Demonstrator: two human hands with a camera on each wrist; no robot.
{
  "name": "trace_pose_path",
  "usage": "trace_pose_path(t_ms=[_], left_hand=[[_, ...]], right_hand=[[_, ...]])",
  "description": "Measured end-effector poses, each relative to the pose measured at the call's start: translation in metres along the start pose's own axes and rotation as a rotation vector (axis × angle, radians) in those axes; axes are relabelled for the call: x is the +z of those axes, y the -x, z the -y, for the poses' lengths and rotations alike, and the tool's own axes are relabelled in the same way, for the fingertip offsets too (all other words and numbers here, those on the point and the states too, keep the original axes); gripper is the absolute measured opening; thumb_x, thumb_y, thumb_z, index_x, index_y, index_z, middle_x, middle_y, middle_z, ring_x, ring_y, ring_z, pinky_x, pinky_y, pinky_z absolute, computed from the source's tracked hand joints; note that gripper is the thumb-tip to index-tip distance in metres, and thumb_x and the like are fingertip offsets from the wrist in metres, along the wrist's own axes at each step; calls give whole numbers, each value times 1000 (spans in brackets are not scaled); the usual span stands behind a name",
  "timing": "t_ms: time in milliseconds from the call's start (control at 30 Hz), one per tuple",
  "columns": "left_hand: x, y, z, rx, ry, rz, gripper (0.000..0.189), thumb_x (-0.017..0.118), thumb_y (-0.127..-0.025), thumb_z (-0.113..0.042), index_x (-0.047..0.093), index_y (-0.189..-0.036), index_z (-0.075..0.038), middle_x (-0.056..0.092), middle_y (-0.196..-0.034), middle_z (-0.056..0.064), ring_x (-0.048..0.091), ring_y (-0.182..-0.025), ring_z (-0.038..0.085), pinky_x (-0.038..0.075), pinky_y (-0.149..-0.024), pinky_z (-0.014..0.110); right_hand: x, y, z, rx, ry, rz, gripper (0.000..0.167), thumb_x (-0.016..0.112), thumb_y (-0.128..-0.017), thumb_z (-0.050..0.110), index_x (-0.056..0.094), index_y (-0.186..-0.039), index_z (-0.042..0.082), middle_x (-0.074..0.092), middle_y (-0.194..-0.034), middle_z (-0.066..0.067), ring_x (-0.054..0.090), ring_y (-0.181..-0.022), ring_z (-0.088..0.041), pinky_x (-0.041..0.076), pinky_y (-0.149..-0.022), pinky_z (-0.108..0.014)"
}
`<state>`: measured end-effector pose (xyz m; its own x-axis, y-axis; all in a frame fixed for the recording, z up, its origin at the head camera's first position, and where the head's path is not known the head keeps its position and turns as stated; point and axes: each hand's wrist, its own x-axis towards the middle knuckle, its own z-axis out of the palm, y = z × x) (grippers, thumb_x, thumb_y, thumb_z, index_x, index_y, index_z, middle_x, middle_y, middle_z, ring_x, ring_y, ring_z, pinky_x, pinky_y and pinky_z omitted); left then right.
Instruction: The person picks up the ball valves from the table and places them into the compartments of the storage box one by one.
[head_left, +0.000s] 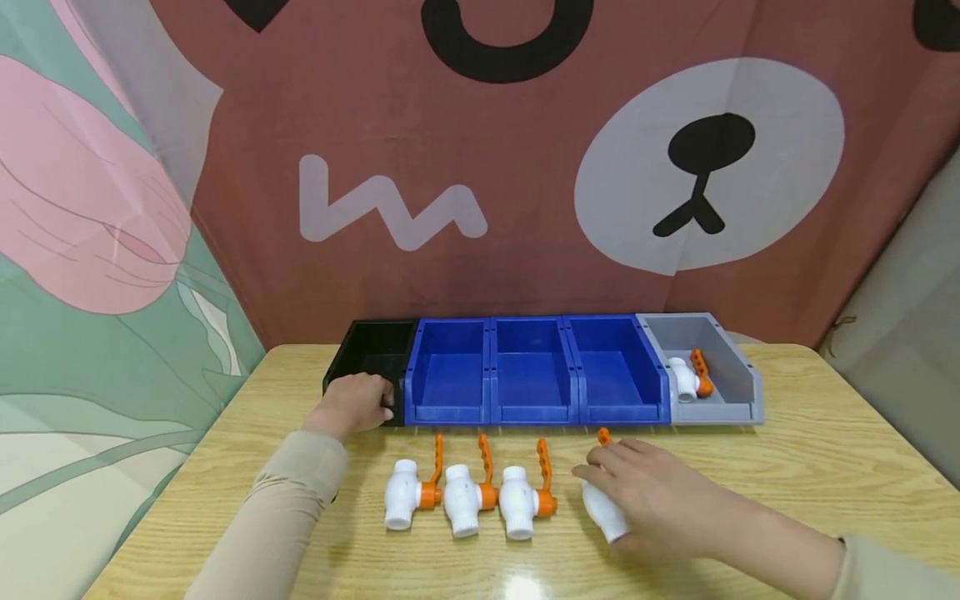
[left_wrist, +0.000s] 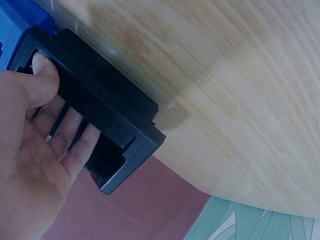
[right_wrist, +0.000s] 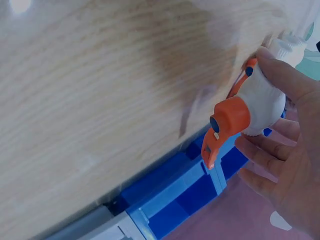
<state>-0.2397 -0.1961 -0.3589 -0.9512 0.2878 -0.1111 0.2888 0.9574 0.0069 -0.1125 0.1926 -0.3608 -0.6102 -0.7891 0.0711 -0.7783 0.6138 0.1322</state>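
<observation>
My left hand point(head_left: 356, 402) holds the front edge of the black bin point(left_wrist: 95, 95), thumb on the rim and fingers reaching inside. A white ball valve point(right_wrist: 262, 102) with an orange handle is gripped between the thumb and fingers of my right hand point(head_left: 660, 500), over the right part of the table. To its left, three similar valves lie in a row: a left one point(head_left: 400, 497), a middle one point(head_left: 461, 502) and a right one point(head_left: 516, 504), handles toward the bins. One more valve point(head_left: 685, 379) sits in the grey bin point(head_left: 738, 412) at the far right.
Three blue bins point(head_left: 450, 415) stand side by side between the black and grey bins, along the back of the wooden table point(head_left: 817, 467). A patterned cloth point(head_left: 525, 250) hangs right behind them.
</observation>
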Motion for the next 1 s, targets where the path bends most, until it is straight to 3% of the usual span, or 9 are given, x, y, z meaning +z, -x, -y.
trace_pose_path(t_ms=[600, 1000], left_hand=[[2, -2, 1, -6, -2, 3, 10, 75, -89, -22, 72, -95, -15, 68, -93, 2, 61, -82, 20, 54, -81, 43], [1, -2, 1, -4, -5, 12, 10, 75, -90, -22, 73, -96, -15, 69, -95, 2, 62, -84, 20, 55, -81, 43]], right_hand=[[-18, -2, -24, -8, 65, -62, 82, 93, -59, 45, 63, -123, 4, 62, -111, -6, 61, -100, -28, 51, -90, -47], [-28, -6, -42, 26, 37, 4, 79, 91, -63, 44, 62, -124, 3, 62, -113, -8, 60, -106, -33, 51, -90, -50]])
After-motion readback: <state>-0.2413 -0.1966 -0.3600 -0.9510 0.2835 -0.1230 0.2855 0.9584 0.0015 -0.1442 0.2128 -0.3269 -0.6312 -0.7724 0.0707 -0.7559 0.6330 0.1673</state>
